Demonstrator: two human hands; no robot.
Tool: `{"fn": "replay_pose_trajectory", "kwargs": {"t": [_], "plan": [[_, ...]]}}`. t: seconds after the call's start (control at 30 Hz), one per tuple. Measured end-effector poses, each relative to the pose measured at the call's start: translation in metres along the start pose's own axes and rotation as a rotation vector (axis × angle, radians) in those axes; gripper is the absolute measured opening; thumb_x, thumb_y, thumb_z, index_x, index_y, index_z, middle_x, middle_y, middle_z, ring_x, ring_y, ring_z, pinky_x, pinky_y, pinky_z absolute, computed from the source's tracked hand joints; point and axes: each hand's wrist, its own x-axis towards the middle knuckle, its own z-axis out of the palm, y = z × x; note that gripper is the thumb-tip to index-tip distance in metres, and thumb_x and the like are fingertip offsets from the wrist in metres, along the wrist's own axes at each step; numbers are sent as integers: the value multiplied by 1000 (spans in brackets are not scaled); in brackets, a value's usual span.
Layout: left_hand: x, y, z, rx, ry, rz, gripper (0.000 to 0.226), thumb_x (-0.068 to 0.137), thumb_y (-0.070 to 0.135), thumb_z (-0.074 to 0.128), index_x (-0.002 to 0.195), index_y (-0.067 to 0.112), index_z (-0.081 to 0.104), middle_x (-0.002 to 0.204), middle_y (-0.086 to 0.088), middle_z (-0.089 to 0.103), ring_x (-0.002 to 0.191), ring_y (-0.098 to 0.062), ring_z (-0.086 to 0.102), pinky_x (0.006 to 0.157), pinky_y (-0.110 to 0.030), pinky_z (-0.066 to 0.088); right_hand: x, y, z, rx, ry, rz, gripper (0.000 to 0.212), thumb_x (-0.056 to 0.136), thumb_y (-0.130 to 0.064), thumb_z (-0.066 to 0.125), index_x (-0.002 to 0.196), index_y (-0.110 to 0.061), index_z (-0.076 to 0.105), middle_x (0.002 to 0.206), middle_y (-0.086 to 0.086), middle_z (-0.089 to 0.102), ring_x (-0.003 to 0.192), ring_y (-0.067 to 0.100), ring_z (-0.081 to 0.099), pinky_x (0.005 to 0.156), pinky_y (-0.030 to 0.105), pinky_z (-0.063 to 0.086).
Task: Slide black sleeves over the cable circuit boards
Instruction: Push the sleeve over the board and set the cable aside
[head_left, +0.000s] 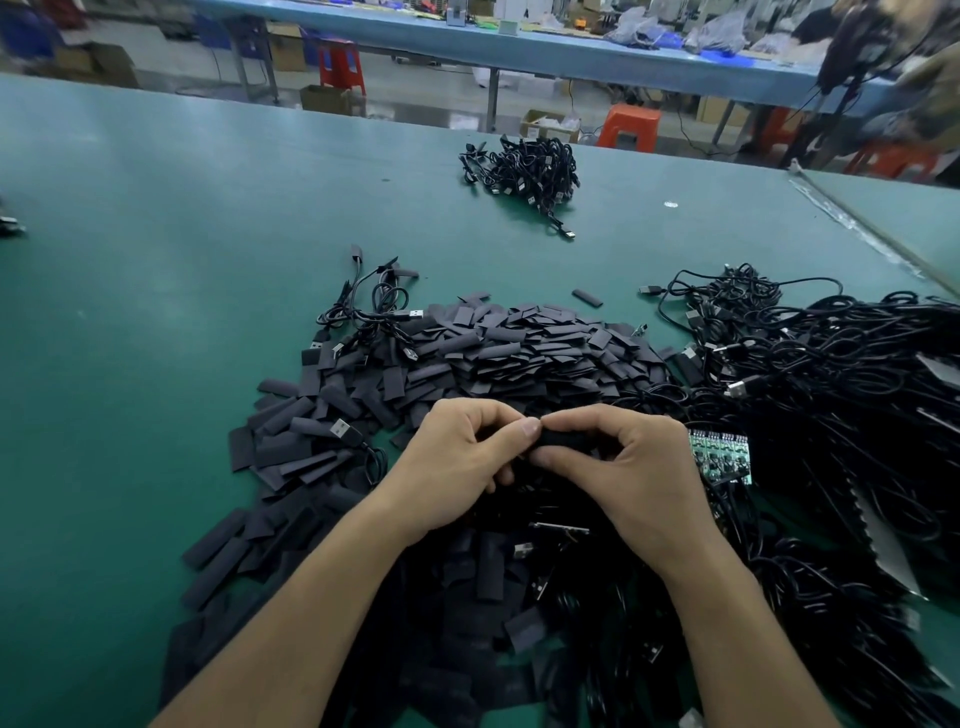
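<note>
Both hands meet over the middle of the green table (156, 260). My left hand (457, 473) and my right hand (628, 467) pinch one black sleeve (558, 440) between thumbs and fingers; whatever is inside the sleeve is hidden. A big heap of loose black sleeves (498, 348) lies just beyond and to the left of the hands. A tangle of black USB cables (841, 395) fills the right side. Green circuit boards (719, 454) on cable ends show right beside my right hand.
A separate bundle of cables (530, 171) sits farther back on the table. A few loose cables (371, 306) lie at the heap's far left. Beyond the table edge stand a long blue workbench (519, 47), red stools (340, 65) and cardboard boxes.
</note>
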Motion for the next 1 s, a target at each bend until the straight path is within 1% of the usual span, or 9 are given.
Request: {"fn": "replay_pose_trajectory", "kwargs": {"t": [0.13,0.33,0.43,0.5,0.63,0.7,0.8,0.9,1.0], "plan": [[1,-1,-1,-49,28,-17,21,98,25,62,81,18,73,60,3,62,53,-5,56,50,-16,44,0,3,-2,22,27,30,32,68,-20,90,90,-38,75,82,-19,75,77,4,71,73,20,56],[0,0,-1,-35,11,-33,21,99,27,61,82,20,72,57,5,62,52,-5,54,51,-15,44,0,5,-3,53,16,49,27,68,-19,89,85,-35,76,76,-16,74,69,2,70,66,13,52],[0,1,-1,-31,11,-28,20,99,27,61,83,20,72,57,5,62,52,-5,54,51,-15,44,1,6,-3,63,19,52,28,68,-18,89,85,-35,75,76,-15,75,69,3,70,66,13,52],[-1,2,-1,-36,13,-22,20,99,25,61,83,19,72,60,4,62,53,-5,55,51,-16,44,0,5,-2,74,21,49,29,67,-19,89,88,-35,76,78,-13,75,71,4,70,68,17,54],[-3,6,-1,-72,-11,-31,25,100,26,59,80,22,73,61,8,62,55,-2,55,50,-15,43,1,3,-2,175,11,39,44,62,-28,89,103,-35,74,81,-6,73,74,13,70,72,28,59],[-3,7,0,-70,-27,-36,31,101,28,57,74,29,73,61,9,62,56,-2,55,51,-16,43,1,2,-2,254,2,36,39,61,-28,88,98,-30,77,83,-1,76,77,18,73,75,33,60],[-3,8,1,-54,-41,-44,37,101,29,56,69,34,71,58,11,60,53,0,53,50,-14,41,1,2,0,301,18,35,31,61,-25,87,92,-27,79,84,1,77,77,18,73,75,31,59],[-3,8,0,-34,-41,-59,26,100,28,59,78,27,74,59,12,63,53,1,54,51,-13,42,2,1,0,285,38,38,28,65,-29,84,93,-26,78,80,-1,74,70,18,68,68,35,58],[-1,3,-1,-78,55,-64,22,99,23,60,88,15,77,66,2,67,54,-5,55,51,-17,44,2,3,0,262,52,48,23,74,-18,82,96,-23,75,85,-2,75,73,16,70,70,33,59]]}}
